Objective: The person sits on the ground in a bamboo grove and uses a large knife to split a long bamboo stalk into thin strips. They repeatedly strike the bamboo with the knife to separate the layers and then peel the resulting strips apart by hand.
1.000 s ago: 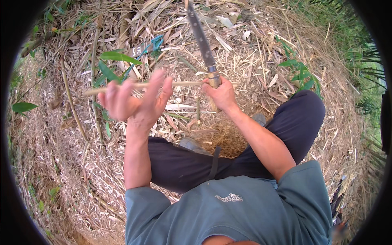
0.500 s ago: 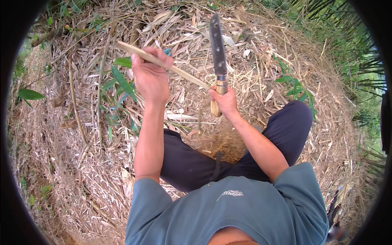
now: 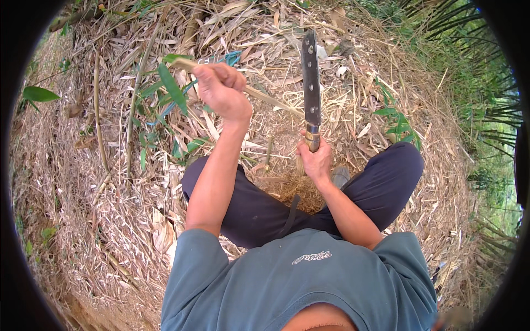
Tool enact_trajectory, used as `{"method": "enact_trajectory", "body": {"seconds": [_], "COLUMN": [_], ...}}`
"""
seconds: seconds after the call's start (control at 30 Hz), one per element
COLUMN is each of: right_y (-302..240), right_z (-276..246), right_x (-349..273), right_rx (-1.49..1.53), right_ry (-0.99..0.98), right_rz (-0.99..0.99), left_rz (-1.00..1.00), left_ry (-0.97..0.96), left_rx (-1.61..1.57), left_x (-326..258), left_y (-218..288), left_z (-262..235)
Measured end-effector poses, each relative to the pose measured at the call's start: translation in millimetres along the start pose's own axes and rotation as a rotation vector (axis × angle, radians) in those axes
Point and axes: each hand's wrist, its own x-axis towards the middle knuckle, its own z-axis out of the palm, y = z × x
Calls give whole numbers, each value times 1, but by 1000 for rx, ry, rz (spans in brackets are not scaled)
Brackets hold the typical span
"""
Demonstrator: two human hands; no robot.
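Observation:
In my left hand [image 3: 223,92] is a long pale wooden strip [image 3: 271,100], perhaps split bamboo, with the fingers curled round it. The strip slants down to the right, and its lower end reaches the knife near the base of the blade. My right hand [image 3: 316,159] is wrapped round the wooden handle of a large knife [image 3: 311,83]. Its broad dark blade has a row of round spots and points away from me, nearly upright in the picture. Whether the strip touches the blade's edge, I cannot tell.
Dry leaves and straw-like shavings [image 3: 331,94] cover the ground. Green leafy shoots [image 3: 173,88] and thin upright stems [image 3: 132,110] stand at the left, with a small plant [image 3: 400,118] at the right. My bent legs [image 3: 381,179] lie close below my hands.
My left hand has shifted right and slightly down with the strip, its fingers now more tightly curled. My right hand has moved right and a little toward me with the knife.

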Motion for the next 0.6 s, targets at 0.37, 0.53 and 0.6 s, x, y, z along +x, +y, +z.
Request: {"method": "enact_trajectory", "body": {"seconds": [0.37, 0.53, 0.6], "right_y": [9, 23, 47], "right_z": [2, 13, 7], "right_x": [0, 3, 8], "right_rx": [-233, -281, -206], "right_ry": [18, 111, 33], "right_rz": [27, -6, 154], "left_rz": [-254, -185, -186], "left_ry": [-160, -30, 8], "left_rx": [-94, -93, -88], "left_x": [9, 0, 1], "left_y": [-18, -23, -28], "left_z": [-14, -8, -9]}}
